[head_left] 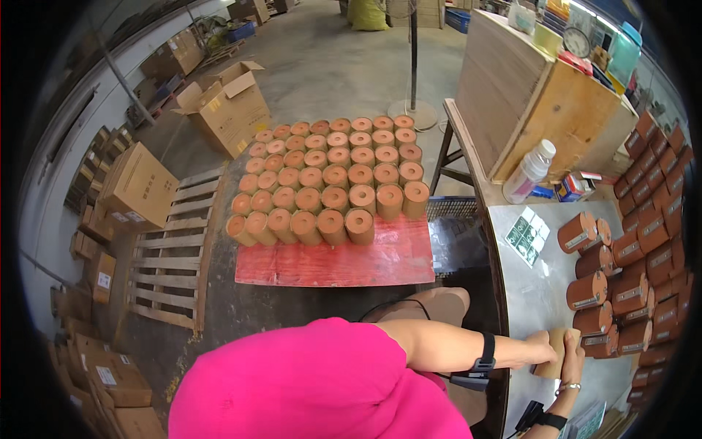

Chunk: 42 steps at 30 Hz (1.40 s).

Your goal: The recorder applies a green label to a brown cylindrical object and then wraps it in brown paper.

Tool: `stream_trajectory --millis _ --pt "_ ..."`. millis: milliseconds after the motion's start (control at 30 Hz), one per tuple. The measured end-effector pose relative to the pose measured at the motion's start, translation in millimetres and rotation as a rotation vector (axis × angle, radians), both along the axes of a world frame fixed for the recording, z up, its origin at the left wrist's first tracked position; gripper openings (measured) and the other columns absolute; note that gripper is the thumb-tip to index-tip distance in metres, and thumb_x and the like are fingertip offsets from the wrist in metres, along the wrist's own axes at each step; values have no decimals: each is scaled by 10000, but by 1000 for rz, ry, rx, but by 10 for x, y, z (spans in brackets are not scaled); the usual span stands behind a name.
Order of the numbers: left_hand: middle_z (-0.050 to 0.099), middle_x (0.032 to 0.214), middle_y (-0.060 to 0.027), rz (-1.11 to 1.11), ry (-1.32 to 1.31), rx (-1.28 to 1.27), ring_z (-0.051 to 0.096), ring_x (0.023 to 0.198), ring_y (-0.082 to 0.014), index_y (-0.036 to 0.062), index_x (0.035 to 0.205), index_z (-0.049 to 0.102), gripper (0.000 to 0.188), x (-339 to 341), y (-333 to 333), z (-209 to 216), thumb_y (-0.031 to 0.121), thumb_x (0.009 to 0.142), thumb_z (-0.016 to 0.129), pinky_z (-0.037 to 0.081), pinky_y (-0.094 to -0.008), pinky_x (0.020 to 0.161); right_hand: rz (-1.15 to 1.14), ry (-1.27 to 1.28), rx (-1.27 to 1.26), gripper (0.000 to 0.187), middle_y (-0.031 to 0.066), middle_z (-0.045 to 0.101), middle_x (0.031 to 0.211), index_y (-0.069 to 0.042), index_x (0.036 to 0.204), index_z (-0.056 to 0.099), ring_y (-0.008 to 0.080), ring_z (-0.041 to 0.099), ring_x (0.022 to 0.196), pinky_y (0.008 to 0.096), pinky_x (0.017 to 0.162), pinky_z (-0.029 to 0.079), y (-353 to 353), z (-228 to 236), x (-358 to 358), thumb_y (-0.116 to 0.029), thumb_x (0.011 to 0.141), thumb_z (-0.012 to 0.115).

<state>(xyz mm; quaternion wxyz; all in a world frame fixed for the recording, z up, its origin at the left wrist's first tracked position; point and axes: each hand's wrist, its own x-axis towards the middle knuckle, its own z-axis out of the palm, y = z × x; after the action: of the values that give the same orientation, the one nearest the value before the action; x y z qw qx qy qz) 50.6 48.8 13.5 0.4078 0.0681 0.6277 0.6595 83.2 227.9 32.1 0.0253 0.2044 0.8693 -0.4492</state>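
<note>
At the right-hand table, a tan cylinder (553,353), seemingly wrapped in brown paper, lies between my two hands. My left hand (540,350) grips its near left side, and my right hand (572,364) is wrapped round its right side. The fingers are partly hidden behind the cylinder. Just beyond my hands, several reddish-brown cylinders (587,290) with pale labels lie piled on their sides. Farther up the table is a sheet of green and white stickers (527,236).
Rows of paper-wrapped clay-coloured cylinders (335,175) stand on a red board (333,265) ahead. A plastic bottle (529,173) and a wooden cabinet (512,95) occupy the table's far end. Left of the board are a wooden pallet (167,267) and cardboard boxes (137,186).
</note>
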Motion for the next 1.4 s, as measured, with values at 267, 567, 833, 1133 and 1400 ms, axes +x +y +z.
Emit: stream_trajectory --millis 267,567,833,1133,1400 --pt "618 1156 -155 -24 -136 159 610 1087 -255 -17 1337 487 767 195 -321 144 240 708 843 497 -383 910 -182 230 -572 722 136 631 1161 9 1332 531 225 643 984 347 843 526 -294 -432 588 -606 953 529" --pt "638 1192 -66 -268 -11 479 598 1129 -186 78 1283 579 727 313 -420 124 69 613 864 497 -342 975 -348 423 -609 652 117 548 1372 -61 1432 467 246 537 1245 384 1037 463 -345 -915 1230 -545 996 476" --pt "545 1225 -185 -110 896 417 556 1159 -361 31 1329 415 876 48 -364 220 191 605 881 453 -429 1002 -218 678 205 902 162 573 1315 -10 1396 418 254 566 1228 385 1041 460 -1159 441 877 -216 665 904" --pt "632 1206 -159 -245 728 315 631 1136 -304 50 1326 438 884 -29 -184 38 233 609 921 501 -399 972 -194 672 174 797 155 655 1202 -3 1291 513 257 652 1118 377 963 518 -972 136 905 -241 647 917" --pt "620 1252 -166 -327 733 244 609 1194 -317 51 1336 440 874 -48 -257 -107 280 630 901 478 -401 1004 -287 583 -22 777 156 663 1191 2 1293 520 255 652 1118 375 961 515 -958 -121 888 -265 671 901"
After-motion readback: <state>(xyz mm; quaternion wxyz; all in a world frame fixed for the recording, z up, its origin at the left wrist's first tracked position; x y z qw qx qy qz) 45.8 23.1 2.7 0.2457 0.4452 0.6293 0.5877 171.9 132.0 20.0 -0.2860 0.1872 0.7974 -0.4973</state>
